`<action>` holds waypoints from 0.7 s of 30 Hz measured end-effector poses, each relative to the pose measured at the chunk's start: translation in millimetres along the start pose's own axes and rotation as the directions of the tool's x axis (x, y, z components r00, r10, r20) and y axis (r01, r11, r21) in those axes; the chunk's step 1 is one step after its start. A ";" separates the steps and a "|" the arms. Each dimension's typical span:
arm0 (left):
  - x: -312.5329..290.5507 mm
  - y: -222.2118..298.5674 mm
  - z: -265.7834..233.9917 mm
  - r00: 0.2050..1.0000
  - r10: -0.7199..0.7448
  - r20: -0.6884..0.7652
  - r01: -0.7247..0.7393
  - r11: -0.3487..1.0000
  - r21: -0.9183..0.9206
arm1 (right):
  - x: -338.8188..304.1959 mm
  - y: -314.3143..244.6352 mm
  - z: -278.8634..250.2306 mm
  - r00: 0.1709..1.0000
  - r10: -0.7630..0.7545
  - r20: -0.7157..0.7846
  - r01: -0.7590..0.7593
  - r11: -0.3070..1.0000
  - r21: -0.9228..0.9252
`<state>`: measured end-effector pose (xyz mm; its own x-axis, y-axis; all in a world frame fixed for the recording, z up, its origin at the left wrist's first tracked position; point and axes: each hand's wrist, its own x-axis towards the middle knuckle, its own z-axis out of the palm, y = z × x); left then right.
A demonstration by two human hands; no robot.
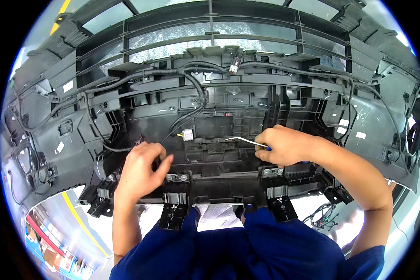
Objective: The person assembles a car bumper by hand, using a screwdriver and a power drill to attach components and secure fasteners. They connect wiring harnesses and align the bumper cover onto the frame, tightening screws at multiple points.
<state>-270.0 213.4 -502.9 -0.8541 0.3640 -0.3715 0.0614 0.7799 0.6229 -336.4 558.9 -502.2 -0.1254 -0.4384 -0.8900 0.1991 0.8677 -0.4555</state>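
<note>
A large black bumper panel (214,186) lies across my view with its inner side up. My left hand (147,168) rests on its left part, fingers bent downward and thumb apart. The fingertips are beside the end of a black corrugated cable (112,148); what lies under them is hidden. My right hand (284,144) is closed around a thin, curved white strip (242,139), which points left over the panel's middle. Some blue shows at these fingers, its kind unclear. Between my hands lies a white connector (187,135) with a yellow wire.
A black wiring harness (200,88) runs along the panel, with a clear-ended connector (235,64) at the top. Black brackets (174,215) stick out along the near edge. Loose cables (323,217) lie below right. Shelving with boxes (53,256) stands lower left.
</note>
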 end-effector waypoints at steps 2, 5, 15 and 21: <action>-6.2 -6.9 7.7 0.995 0.044 -0.085 -0.040 0.998 0.050 | -5.0 -1.7 5.9 0.999 0.008 -0.031 -0.007 1.000 0.025; -10.0 7.1 17.1 0.964 0.012 -0.267 0.001 0.999 0.049 | -4.5 19.9 20.2 0.966 -0.141 -0.215 0.126 0.989 -0.081; -61.1 21.1 -28.1 0.969 -0.243 -0.052 -0.074 -0.085 -0.994 | -16.1 10.8 43.5 0.844 -0.311 -0.437 0.218 0.943 -0.251; -65.4 21.0 -20.2 0.935 -0.133 0.328 0.067 -0.843 -0.534 | -7.3 -9.9 64.5 0.797 -0.281 -0.535 0.250 0.959 -0.131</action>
<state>-223.3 195.7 -451.6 -0.6375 0.4033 -0.6564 -0.3846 -0.9049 -0.1825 -274.7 538.4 -492.5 -0.6759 -0.4674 -0.5698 0.0328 0.7533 -0.6569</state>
